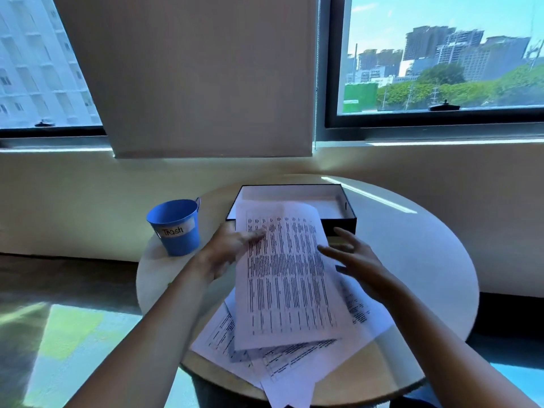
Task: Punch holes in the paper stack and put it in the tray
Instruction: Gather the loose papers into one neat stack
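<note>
A round pale table (426, 260) stands before a window wall, with a lowered blind (206, 78) at centre and city buildings outside. A blue bucket labelled "Trash" (176, 228) sits at the table's far left edge. The tray (348, 212), a dark open box with a white interior, lies at the far centre.

The paper stack (290, 278) is loose and fanned on the near half of the table, several sheets askew and overhanging the near edge; the top sheet's far end covers the tray's near wall. The left hand (228, 250) grips the top sheet's left edge, thumb on the printed face. The right hand (357, 260) hovers at the right edge, fingers spread, holding nothing.

No hole punch is visible. Judgement: the step in hand is gathering and squaring the sheets. The next move calls for aligning all edges before punching.
</note>
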